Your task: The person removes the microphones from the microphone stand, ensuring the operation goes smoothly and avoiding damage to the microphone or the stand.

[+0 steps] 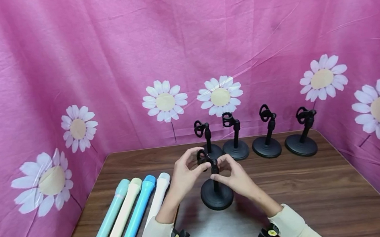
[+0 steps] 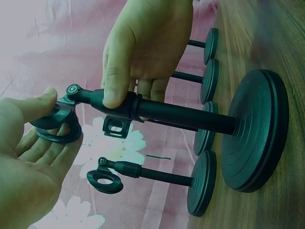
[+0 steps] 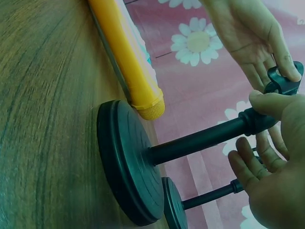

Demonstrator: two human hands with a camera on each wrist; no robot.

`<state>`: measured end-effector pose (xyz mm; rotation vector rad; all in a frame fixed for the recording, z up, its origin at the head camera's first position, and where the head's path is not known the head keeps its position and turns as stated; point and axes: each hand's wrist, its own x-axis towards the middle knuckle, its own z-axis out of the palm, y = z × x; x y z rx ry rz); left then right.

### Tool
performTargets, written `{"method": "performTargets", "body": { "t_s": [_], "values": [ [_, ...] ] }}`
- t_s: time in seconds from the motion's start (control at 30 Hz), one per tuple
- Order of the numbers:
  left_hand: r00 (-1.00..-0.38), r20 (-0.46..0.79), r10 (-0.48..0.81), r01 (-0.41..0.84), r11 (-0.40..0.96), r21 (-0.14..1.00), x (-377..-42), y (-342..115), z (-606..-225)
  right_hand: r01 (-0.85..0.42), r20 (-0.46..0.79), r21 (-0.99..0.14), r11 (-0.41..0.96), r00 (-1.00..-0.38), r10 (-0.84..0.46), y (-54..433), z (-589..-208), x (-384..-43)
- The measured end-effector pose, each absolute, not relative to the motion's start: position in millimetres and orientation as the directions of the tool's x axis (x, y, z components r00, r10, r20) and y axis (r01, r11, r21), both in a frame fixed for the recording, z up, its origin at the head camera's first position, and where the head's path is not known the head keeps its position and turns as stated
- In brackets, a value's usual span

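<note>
A black desktop microphone stand (image 1: 217, 196) stands upright on its round base, between my two hands. My left hand (image 1: 185, 174) pinches the clip at its top between thumb and fingers; in the left wrist view the clip (image 2: 62, 125) shows as an open ring. Just below the clip joint, my right hand (image 1: 235, 177) grips the upper collar of the stem (image 3: 200, 140), thumb on one side and fingers on the other. The clip holds no microphone.
Several similar stands (image 1: 267, 146) line the table's back edge. On the left lie teal (image 1: 110, 216), cream (image 1: 123, 217), blue (image 1: 139, 212) and white (image 1: 158, 196) microphones. A yellow microphone (image 3: 128, 57) appears in the right wrist view. Pink flowered cloth (image 1: 178, 35) surrounds the wooden table (image 1: 316, 189).
</note>
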<state>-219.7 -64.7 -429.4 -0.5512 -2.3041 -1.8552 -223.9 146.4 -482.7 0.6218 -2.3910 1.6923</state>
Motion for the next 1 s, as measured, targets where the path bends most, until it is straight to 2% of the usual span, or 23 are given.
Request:
{"method": "performTargets", "body": {
  "t_s": [0.3, 0.47, 0.63, 0.77, 1.0],
  "values": [
    [-0.923, 0.330, 0.197, 0.363, 0.159, 0.918, -220, -65, -432, -0.432, 0.339, -0.878, 0.204, -0.864, -0.371, 155, -477, -222],
    [-0.921, 0.336, 0.200, 0.369, 0.166, 0.914, -220, -65, -433, -0.444, 0.369, -0.877, 0.183, -0.867, -0.335, 154, -478, -223],
    [-0.916, 0.347, 0.203, 0.382, 0.169, 0.909, -220, -65, -433, -0.449, 0.386, -0.863, 0.231, -0.882, -0.270, 150, -482, -226],
    [-0.913, 0.346, 0.217, 0.385, 0.175, 0.906, -220, -66, -433, -0.452, 0.379, -0.861, 0.234, -0.876, -0.297, 151, -481, -225],
    [-0.896, 0.363, 0.257, 0.408, 0.153, 0.900, -222, -73, -433, -0.460, 0.379, -0.873, 0.162, -0.850, -0.366, 159, -476, -222]
  ]
}}
